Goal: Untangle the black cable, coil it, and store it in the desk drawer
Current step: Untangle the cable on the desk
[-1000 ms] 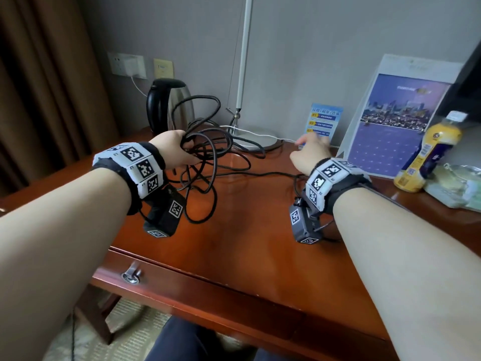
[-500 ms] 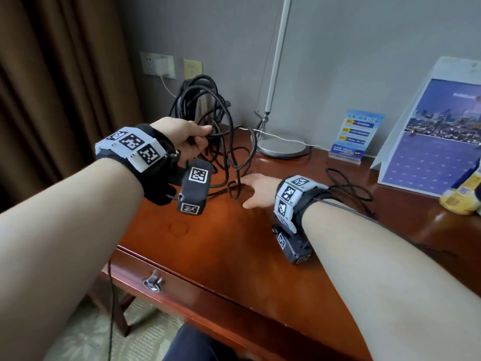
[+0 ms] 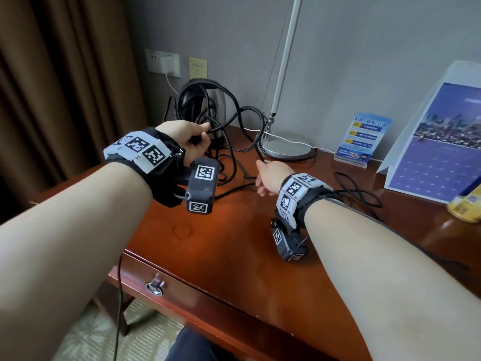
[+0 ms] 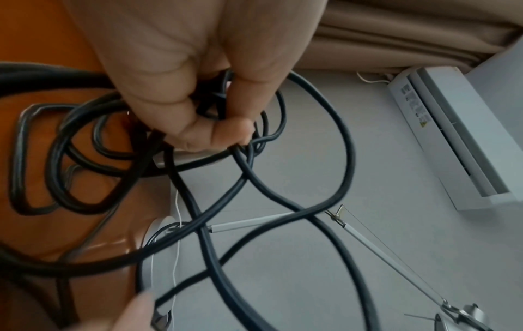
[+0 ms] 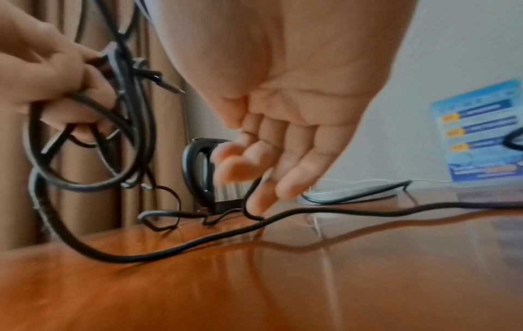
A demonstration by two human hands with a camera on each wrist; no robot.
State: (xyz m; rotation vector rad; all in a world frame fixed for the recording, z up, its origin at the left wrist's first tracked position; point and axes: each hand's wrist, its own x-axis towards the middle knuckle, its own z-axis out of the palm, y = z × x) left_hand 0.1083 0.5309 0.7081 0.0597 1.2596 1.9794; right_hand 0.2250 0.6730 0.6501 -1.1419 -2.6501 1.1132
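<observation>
Wooden desk, left hand gripping black cable, right hand fingers loose in wrist view.

black cable, reddish-brown desk (glossy), brown curtain, grey wall

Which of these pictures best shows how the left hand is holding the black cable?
The left wrist view: the left hand fills it, fingers curled round bunched loops of cable. The head view shows only the hand's back; the right wrist view shows it blurred at the edge.
</observation>
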